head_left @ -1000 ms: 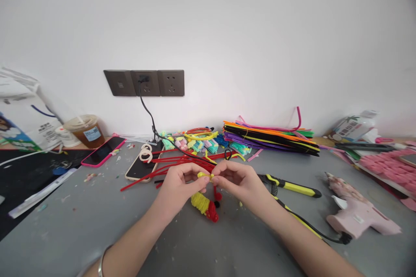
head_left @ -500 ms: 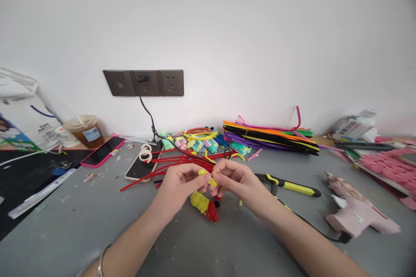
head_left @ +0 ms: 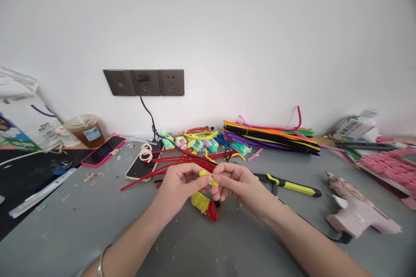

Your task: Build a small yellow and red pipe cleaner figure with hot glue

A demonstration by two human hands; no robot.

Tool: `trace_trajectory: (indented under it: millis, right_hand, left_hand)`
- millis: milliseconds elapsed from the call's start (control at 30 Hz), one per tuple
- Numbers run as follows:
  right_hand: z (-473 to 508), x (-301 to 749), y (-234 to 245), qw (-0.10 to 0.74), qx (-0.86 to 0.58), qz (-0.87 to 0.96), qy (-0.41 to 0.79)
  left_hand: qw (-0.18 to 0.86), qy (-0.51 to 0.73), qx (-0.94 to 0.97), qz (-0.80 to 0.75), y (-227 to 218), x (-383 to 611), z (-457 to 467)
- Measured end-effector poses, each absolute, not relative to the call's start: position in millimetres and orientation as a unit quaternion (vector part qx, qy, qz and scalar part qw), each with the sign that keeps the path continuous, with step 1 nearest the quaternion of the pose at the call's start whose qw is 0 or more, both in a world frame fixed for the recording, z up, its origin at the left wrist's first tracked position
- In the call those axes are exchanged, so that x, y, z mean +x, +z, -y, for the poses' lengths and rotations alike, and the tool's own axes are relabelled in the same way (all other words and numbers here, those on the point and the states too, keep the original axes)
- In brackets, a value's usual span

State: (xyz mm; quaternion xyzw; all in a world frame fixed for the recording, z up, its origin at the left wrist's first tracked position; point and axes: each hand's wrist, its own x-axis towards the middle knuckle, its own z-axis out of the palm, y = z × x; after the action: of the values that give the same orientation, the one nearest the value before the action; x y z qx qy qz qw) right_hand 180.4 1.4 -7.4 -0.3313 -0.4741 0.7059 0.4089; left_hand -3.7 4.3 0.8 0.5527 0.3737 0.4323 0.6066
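Between the fingertips of both hands is a small bent piece of yellow pipe cleaner (head_left: 205, 174). My left hand (head_left: 183, 184) pinches its left side with thumb and forefinger. From the other side my right hand (head_left: 234, 181) closes on it too, the two thumbs nearly meeting. Just below the hands, a wound yellow and red pipe cleaner figure (head_left: 204, 205) lies on the grey table, its upper end partly hidden by my fingers. Loose red pipe cleaners (head_left: 143, 178) spread out behind my left hand.
Pliers with yellow handles (head_left: 295, 187) and a pink glue gun (head_left: 360, 214) lie to the right. A bundle of coloured pipe cleaners (head_left: 269, 136) rests by the wall. Two phones, one pink-edged (head_left: 103, 151), and a cup of brown drink (head_left: 87, 132) are on the left. A black cord (head_left: 147, 112) crosses behind my hands.
My fingers have shifted slightly around the yellow piece, which now sits at a different angle between the thumbs. Everything on the table stays in place.
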Motion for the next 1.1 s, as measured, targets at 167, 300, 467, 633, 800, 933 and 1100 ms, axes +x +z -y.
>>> trace_trajectory:
  millis: [167,300,467,633,800,933,1100]
  right_hand:
    - [-1.8,182.3,-6.4,0.402,-0.319,0.451,0.730]
    - [-2.4,183.7,-4.9,0.396,-0.332,0.461,0.722]
    - [-2.3,183.6,-3.4,0.399,-0.351,0.516,0.672]
    - [-0.6,180.9,-4.9,0.421,-0.366,0.544,0.627]
    - [-0.4,181.8,-2.0,0.392,-0.361,0.504,0.680]
    - [0.0,185.5,-0.1,0.341,-0.333,0.443,0.759]
    - [0.7,187.7,0.3,0.282,-0.295,0.397,0.822]
  left_hand:
    - [0.550,0.457,0.588,-0.378,0.4,-5.6,-3.9]
    - [0.533,0.458,0.600,-0.381,0.6,-5.0,-2.7]
    - [0.493,0.463,0.618,-0.401,-1.2,-3.6,-2.3]
    - [0.477,0.454,0.623,-0.422,-1.4,-3.1,-3.3]
    - [0.515,0.446,0.621,-0.388,0.0,-5.7,-4.4]
    - [0.572,0.401,0.619,-0.360,4.2,-7.9,-4.8]
    - [0.618,0.360,0.610,-0.342,7.7,-8.8,-4.4]
